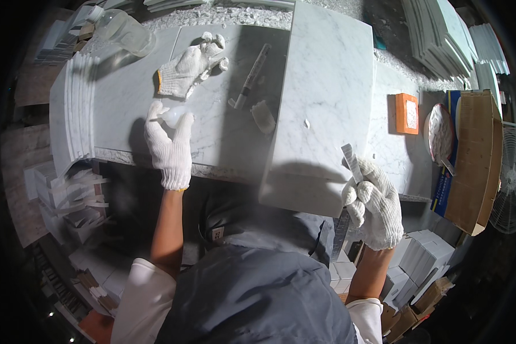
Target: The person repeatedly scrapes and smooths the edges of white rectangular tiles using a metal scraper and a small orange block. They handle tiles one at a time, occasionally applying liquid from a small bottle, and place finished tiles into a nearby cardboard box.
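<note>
Both my hands wear white knitted gloves. My left hand (172, 146) is over the left part of the marble worktop, thumb and fingers closed around a small translucent whitish piece (174, 117) whose kind I cannot make out. My right hand (375, 200) is at the near right corner of a pale grey-veined marble slab (327, 86), gripping a narrow flat grey blade-like strip (351, 162) that points up and away. The slab lies on the worktop, its near end jutting past the front edge. A small whitish chip (307, 123) rests on it.
Beyond my left hand lie a spare glove (184, 71), a slim clear-and-dark tool (252, 77) and a crumpled white scrap (263, 117). A clear plastic jug (123, 33) stands far left. Rightward are an orange box (407, 113), a paste-coated dish (439, 135) and a cardboard box (477, 157).
</note>
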A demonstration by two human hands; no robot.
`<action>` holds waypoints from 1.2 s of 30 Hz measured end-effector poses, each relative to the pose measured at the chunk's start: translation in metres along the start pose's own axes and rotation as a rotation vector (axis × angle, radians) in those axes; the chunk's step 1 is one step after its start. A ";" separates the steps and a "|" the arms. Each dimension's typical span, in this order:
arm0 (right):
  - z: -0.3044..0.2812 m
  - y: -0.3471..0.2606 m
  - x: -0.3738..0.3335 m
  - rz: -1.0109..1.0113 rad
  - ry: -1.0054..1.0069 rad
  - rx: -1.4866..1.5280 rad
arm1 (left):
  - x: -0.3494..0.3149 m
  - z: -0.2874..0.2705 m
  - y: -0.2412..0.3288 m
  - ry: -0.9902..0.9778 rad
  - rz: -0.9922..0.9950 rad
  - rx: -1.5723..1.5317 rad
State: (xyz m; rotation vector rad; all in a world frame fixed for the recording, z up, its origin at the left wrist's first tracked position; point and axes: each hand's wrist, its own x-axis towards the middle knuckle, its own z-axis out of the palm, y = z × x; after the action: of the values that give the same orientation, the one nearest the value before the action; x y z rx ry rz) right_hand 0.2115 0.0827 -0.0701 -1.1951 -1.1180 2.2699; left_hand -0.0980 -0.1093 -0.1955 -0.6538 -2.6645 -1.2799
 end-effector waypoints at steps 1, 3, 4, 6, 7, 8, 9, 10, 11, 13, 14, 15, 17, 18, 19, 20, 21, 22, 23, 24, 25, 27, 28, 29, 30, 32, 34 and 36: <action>-0.005 0.001 0.001 0.011 -0.018 -0.009 | 0.002 0.002 -0.001 -0.012 -0.036 -0.065; -0.014 0.005 0.003 -0.010 -0.053 0.015 | 0.004 0.006 -0.002 -0.026 -0.143 -0.212; -0.019 0.008 0.005 -0.044 -0.072 0.046 | 0.004 0.007 -0.003 -0.027 -0.217 -0.296; -0.025 0.021 0.009 -0.128 -0.021 0.026 | 0.004 0.008 -0.003 -0.031 -0.300 -0.379; -0.026 0.028 0.011 -0.189 0.057 -0.065 | 0.003 0.009 -0.003 -0.034 -0.309 -0.378; -0.030 0.029 0.012 -0.201 0.028 -0.109 | 0.003 0.009 -0.002 -0.037 -0.318 -0.376; -0.033 0.029 0.014 -0.201 -0.032 -0.070 | 0.003 0.009 -0.002 -0.023 -0.302 -0.372; -0.034 0.029 0.014 -0.164 -0.094 0.051 | 0.003 0.010 -0.001 -0.010 -0.286 -0.368; -0.039 0.023 0.018 -0.118 -0.277 0.209 | 0.003 0.010 0.000 -0.008 -0.266 -0.348; -0.039 0.015 0.016 -0.075 -0.372 0.300 | 0.003 0.011 0.002 0.010 -0.249 -0.340; -0.036 0.011 0.010 -0.067 -0.294 0.273 | 0.002 0.012 0.002 0.014 -0.238 -0.328; -0.033 0.007 0.008 -0.044 -0.216 0.148 | 0.002 0.012 0.003 0.019 -0.248 -0.338; -0.025 0.001 0.004 -0.061 -0.099 0.041 | 0.000 0.012 0.004 0.026 -0.268 -0.359; -0.021 -0.002 0.003 -0.048 -0.055 -0.049 | -0.001 0.012 0.004 0.032 -0.263 -0.368; -0.018 -0.005 0.003 -0.076 -0.047 -0.143 | -0.002 0.011 0.005 0.038 -0.258 -0.378; -0.015 -0.007 0.004 -0.088 -0.054 -0.225 | -0.003 0.011 0.006 0.044 -0.255 -0.388; -0.013 -0.009 0.004 -0.101 -0.061 -0.308 | -0.004 0.010 0.007 0.057 -0.215 -0.356; -0.010 -0.008 0.008 -0.173 -0.044 -0.422 | -0.005 0.010 0.009 0.071 -0.175 -0.323; -0.006 -0.006 0.012 -0.291 -0.041 -0.630 | -0.006 0.010 0.012 0.072 -0.149 -0.311; -0.003 -0.004 0.015 -0.386 -0.007 -0.788 | -0.007 0.011 0.016 0.073 -0.122 -0.299; -0.001 -0.002 0.020 -0.496 -0.012 -0.970 | -0.010 0.011 0.021 0.063 -0.109 -0.309; 0.005 0.002 0.022 -0.542 0.035 -1.071 | -0.015 0.013 0.032 0.015 -0.039 -0.364; 0.007 0.003 0.022 -0.527 0.046 -1.114 | -0.019 0.014 0.039 -0.021 0.016 -0.410; 0.010 0.004 0.021 -0.503 0.062 -1.171 | -0.022 0.015 0.045 -0.054 0.047 -0.437; 0.011 0.004 0.021 -0.528 0.069 -1.219 | -0.026 0.015 0.052 -0.099 0.027 -0.509; 0.016 0.004 0.024 -0.587 0.068 -1.260 | -0.035 0.014 0.064 -0.186 -0.063 -0.618; 0.020 0.003 0.025 -0.616 0.060 -1.289 | -0.036 0.012 0.072 -0.241 0.032 -0.538; 0.023 0.002 0.025 -0.561 0.052 -1.317 | -0.038 0.009 0.078 -0.308 0.035 -0.488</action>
State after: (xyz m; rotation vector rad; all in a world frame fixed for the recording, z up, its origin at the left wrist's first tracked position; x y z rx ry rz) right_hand 0.1779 0.0851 -0.0775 -1.0061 -2.6277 0.9263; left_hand -0.0303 -0.0720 -0.1563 -1.0232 -2.5468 -1.9880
